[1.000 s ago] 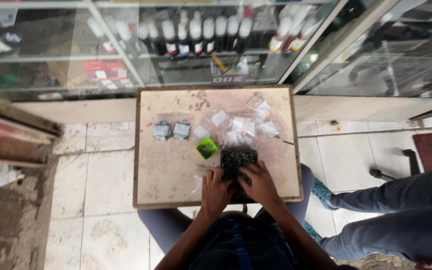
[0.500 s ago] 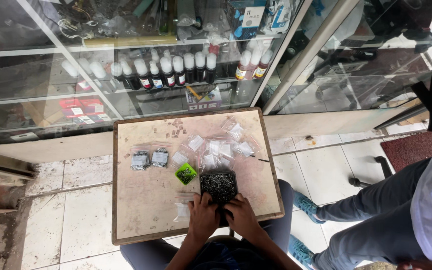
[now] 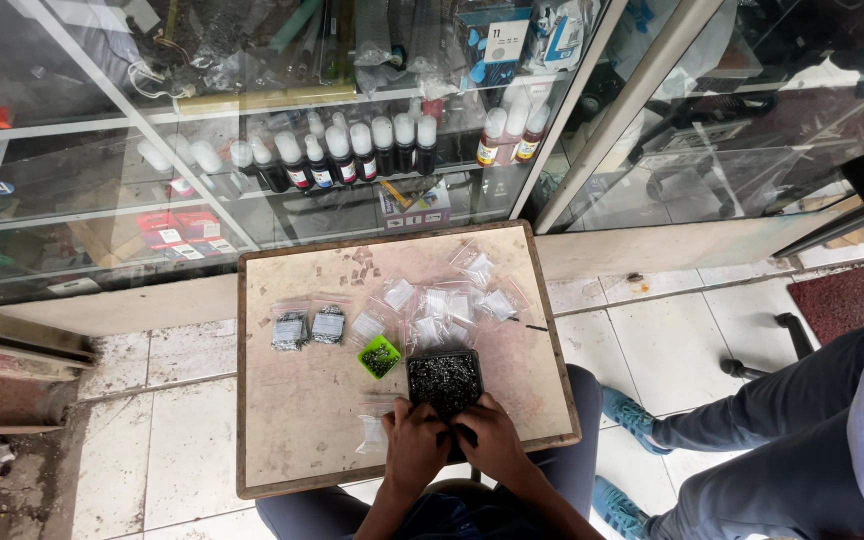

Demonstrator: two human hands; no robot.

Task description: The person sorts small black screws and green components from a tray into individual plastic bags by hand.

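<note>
Between the left hand (image 3: 414,443) and right hand (image 3: 489,440), both gripping, sits the black tray (image 3: 444,382).

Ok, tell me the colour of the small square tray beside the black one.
Bright green tray, clearest in the head view.

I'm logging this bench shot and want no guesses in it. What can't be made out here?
Head view only:
- What the small pieces in the black tray are: too small.
- Contents of the clear bags: too small and glare.
- What the left hand and right hand pinch at the tray's near edge: hidden by the fingers.
- The neighbouring person: cut off by the right edge.
</note>
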